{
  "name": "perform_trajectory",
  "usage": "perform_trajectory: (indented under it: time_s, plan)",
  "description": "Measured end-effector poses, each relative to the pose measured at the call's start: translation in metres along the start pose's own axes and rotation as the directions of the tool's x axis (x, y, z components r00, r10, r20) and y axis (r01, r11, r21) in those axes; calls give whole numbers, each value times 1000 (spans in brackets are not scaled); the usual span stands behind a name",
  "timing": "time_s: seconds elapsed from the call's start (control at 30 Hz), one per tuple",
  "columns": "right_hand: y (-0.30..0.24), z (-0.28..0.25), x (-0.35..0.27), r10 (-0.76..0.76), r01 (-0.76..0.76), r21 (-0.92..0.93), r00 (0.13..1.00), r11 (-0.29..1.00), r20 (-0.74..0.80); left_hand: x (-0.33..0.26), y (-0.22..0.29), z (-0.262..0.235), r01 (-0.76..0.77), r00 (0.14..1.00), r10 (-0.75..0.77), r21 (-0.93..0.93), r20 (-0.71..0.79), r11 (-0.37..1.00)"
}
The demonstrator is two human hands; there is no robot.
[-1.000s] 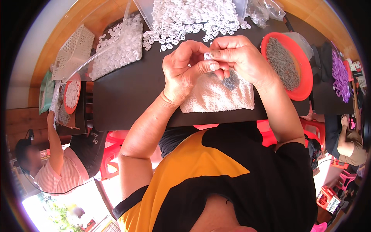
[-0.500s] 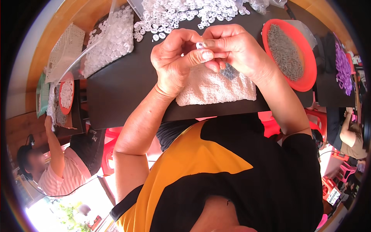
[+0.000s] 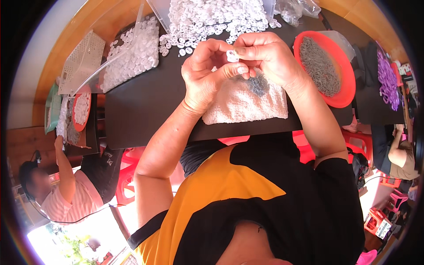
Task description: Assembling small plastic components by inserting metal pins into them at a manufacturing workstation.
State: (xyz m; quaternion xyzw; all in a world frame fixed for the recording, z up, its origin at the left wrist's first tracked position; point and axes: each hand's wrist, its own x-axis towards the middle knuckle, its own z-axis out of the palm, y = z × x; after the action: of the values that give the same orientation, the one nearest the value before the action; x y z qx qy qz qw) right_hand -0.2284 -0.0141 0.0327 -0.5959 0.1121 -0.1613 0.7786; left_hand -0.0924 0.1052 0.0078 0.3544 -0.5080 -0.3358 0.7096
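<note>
Both hands meet above a white towel (image 3: 240,104) on a black table (image 3: 141,108). My left hand (image 3: 207,73) and my right hand (image 3: 269,57) pinch one small white plastic ring piece (image 3: 232,55) between their fingertips. A little heap of small grey metal parts (image 3: 257,84) lies on the towel right under the hands. Beyond the hands spreads a big pile of the same white plastic pieces (image 3: 212,20).
A red bowl (image 3: 342,95) of grey metal parts stands at the right. A clear tray of white pieces (image 3: 132,51) and a white basket (image 3: 81,62) lie at the left. Purple pieces (image 3: 388,81) sit far right. Another person (image 3: 62,194) works at lower left; red stools stand below the table.
The hands stay together on the white piece and have drifted slightly; the view has shifted a little, bringing the red bowl and the pile closer.
</note>
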Motion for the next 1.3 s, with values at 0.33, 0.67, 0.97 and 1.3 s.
perform_trajectory:
  time_s: [0.33,0.67,0.97,1.3]
  plan:
    - [-1,2,-2,6,1,-117,998,993,57,-5,4,-6,-9,1000,12,157,-20,988]
    - [-3,8,-6,44,-38,-91,997,995,58,-3,11,-6,-192,976,164,215,142,957]
    - [-1,9,-4,48,-44,-67,997,997,60,-2,7,-12,-197,976,165,253,141,947]
    - [2,10,-2,15,-14,-48,1000,999,23,-1,8,-9,-178,980,156,188,125,966]
